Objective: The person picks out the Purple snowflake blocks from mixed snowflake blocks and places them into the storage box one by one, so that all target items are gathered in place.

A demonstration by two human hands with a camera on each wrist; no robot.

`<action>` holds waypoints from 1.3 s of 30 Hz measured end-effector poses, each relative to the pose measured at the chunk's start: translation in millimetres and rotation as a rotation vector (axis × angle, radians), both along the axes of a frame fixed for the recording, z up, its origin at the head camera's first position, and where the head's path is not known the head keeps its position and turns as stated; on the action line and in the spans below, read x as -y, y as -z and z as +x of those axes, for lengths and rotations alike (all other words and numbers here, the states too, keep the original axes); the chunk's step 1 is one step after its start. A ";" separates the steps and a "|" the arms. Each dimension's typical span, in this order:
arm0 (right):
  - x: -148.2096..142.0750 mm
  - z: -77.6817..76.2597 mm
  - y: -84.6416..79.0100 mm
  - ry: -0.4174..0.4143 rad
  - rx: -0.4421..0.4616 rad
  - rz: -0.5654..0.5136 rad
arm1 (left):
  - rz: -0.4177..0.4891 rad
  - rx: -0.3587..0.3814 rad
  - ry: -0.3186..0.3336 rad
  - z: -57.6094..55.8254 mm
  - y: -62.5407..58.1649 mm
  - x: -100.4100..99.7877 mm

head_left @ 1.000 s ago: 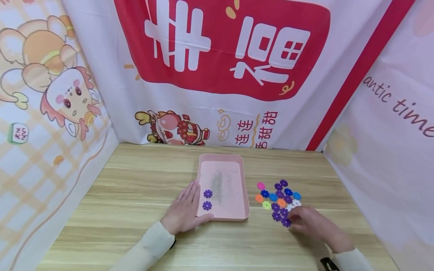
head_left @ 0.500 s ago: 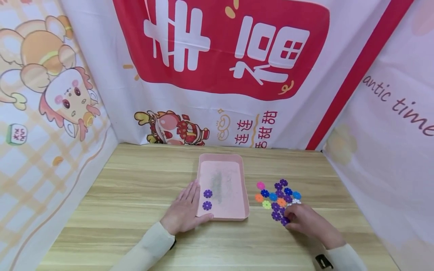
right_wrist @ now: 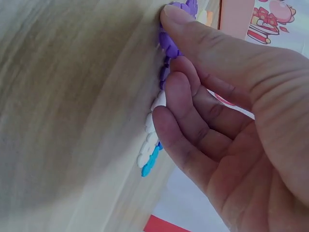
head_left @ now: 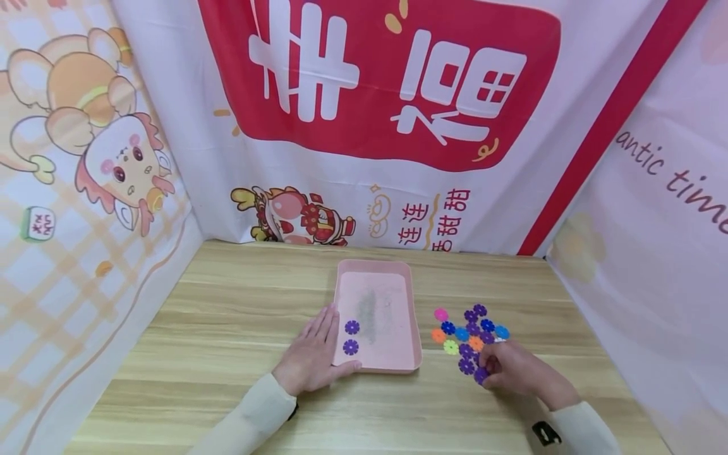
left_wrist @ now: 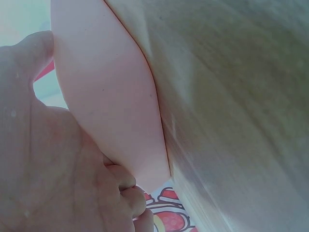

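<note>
Flat on a pink tray's left side rests my left hand (head_left: 309,354), fingers straight along the wall and thumb over the near corner. The tray (head_left: 392,363) holds two purple snowflake discs (head_left: 351,337). In the left wrist view the palm and fingers lie against the tray's outer wall (left_wrist: 111,92). To the right, my right hand (head_left: 520,373) pinches a purple snowflake disc (head_left: 481,375) at the near edge of a loose pile. The right wrist view shows the thumb on that purple disc (right_wrist: 169,46), with white discs (right_wrist: 147,140) beyond the fingers, mostly hidden in the head view.
Around the right hand lie more discs: purple (head_left: 466,366), orange (head_left: 438,335), yellow-green (head_left: 451,347), pink (head_left: 440,314) and blue (head_left: 502,332). Everything stands on a wood-grain table (head_left: 244,297). Printed cloth walls (head_left: 375,139) close it in at the back and both sides.
My right hand has shifted slightly left onto the purple disc at the pile's near edge, covering more of the white discs. The left hand stays on the tray; the head view has shifted slightly.
</note>
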State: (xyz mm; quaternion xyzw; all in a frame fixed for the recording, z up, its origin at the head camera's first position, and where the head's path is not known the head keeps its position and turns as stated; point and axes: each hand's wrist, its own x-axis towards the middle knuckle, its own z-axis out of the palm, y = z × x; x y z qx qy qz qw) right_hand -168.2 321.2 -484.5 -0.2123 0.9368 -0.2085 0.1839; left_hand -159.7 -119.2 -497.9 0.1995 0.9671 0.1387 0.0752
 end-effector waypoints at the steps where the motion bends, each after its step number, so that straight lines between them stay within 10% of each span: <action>1: -0.8 -0.7 -0.9 -0.011 0.002 0.001 | 0.009 -0.003 0.000 0.0 0.6 0.0; 18: 13.0 -29.5 -41.8 -0.169 -0.045 -0.011 | 0.008 -0.007 -0.006 1.5 -2.8 0.4; 39: 116.5 -105.8 -97.1 -0.247 -0.077 0.142 | 0.020 -0.016 -0.002 1.5 0.9 0.5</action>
